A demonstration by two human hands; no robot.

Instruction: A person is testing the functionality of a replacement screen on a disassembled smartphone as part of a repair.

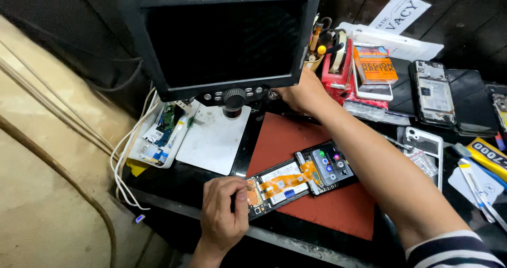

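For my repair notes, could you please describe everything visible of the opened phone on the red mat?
The opened phone lies flat at the front edge of the red mat, back cover off, showing its insides and an orange flex cable. That cable bridges to its lit screen, lying face up alongside. The left hand grips its near end.

A phone repair workshop: a digital microscope monitor (pixel 219 38), opened phones (pixel 434 92), a red work mat (pixel 317 194) and a tool holder (pixel 322 43) crowd the bench.
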